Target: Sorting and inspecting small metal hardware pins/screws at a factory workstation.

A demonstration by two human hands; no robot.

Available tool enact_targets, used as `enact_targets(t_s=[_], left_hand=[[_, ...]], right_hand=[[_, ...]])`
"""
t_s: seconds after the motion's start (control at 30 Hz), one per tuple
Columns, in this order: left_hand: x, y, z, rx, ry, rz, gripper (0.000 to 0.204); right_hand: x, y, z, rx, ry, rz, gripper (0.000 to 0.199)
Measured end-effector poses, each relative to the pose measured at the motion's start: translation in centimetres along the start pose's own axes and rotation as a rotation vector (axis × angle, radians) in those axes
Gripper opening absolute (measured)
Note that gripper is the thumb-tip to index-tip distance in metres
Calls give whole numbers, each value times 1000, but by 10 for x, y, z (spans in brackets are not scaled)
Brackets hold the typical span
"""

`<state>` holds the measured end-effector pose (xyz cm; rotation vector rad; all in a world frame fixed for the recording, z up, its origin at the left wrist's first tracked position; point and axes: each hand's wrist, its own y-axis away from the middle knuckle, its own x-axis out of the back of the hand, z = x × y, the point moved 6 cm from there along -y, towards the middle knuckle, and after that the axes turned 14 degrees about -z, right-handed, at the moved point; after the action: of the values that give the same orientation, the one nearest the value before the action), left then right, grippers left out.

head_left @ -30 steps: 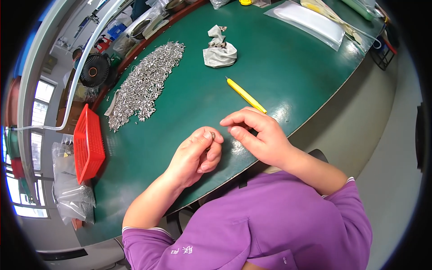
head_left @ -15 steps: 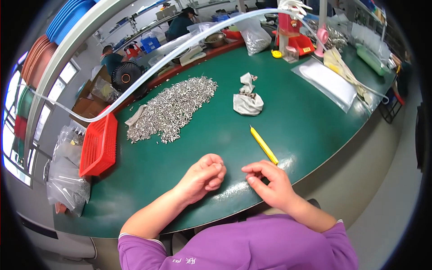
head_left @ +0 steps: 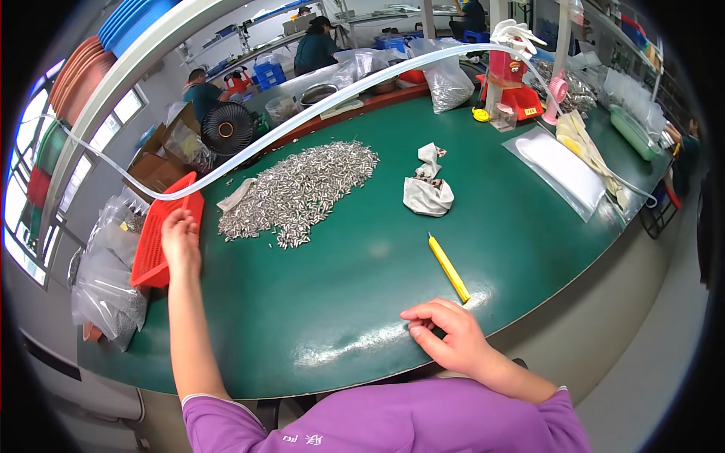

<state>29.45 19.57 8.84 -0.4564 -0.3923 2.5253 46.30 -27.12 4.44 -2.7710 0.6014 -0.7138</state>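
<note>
My left hand [head_left: 181, 240] reaches over the red plastic basket [head_left: 155, 245] at the left, its fingers loosely apart and slightly bent; nothing shows in them. Near the front edge of the green table, my right hand [head_left: 447, 332] rests with fingers curved and thumb held apart, with no object visible in it. Just beyond it lies a yellow pen-like tool [head_left: 448, 269] with a thin pointed tip. A wide heap of small silvery metal pieces [head_left: 302, 192] is spread on the table beyond both hands. To its right sits a crumpled whitish cloth or bag [head_left: 428, 196] with small dark bits.
A pale hose [head_left: 325, 94] arches across the upper view. Clear bags of parts [head_left: 113, 279] stand left of the basket, beside a black fan [head_left: 228, 128]. A flat plastic package [head_left: 555, 166], gloves [head_left: 581, 147] and a pink fan [head_left: 557, 90] are at the right. Other people sit behind.
My left hand has moved left from the middle front to the basket, and its fingers have loosened. My right hand stays nearly in place. The view has shifted slightly.
</note>
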Motion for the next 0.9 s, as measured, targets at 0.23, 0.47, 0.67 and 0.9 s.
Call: enact_targets(t_s=[0.23,0.47,0.67,0.9], left_hand=[[161,-50,8,31,-647,189,27],[93,-52,-6,157,-1381,-8,55],[101,-58,3,-153,-1483,-93,42],[-49,33,30,-818,-1436,-133,29]], right_hand=[[-4,-1,-8,76,73,-47,17],[-5,1,-2,76,163,-43,16],[-7,-1,-1,195,164,-20,17],[-5,13,1,256,191,1,17]])
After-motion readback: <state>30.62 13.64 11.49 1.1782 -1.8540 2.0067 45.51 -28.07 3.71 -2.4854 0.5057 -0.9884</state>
